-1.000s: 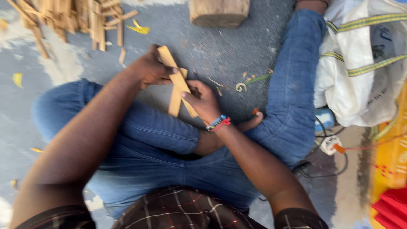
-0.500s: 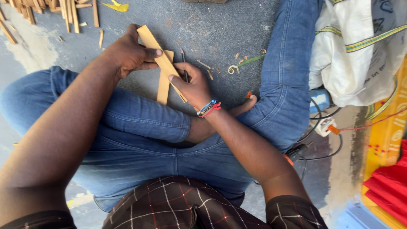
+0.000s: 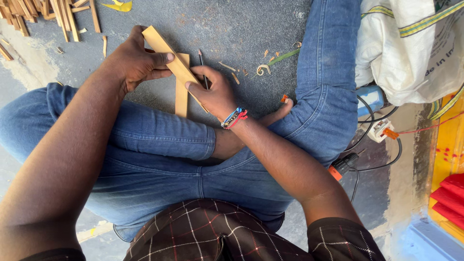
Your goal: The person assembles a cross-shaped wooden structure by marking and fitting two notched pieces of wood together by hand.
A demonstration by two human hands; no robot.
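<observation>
While the view had drifted since a second before, the left hand (image 3: 137,63) kept its fingers pinching the flat tan wooden strip (image 3: 169,60), crossed over a second strip (image 3: 181,94) on the grey floor (image 3: 232,34); the right hand (image 3: 215,92) held a thin pencil (image 3: 203,67) against it, marking seemingly under way

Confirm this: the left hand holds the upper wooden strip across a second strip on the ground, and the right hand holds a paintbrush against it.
Not quite. In the head view the right hand holds a pencil, not a paintbrush. The rest stands: the left hand holds the upper wooden strip across the second strip on the ground.
</observation>
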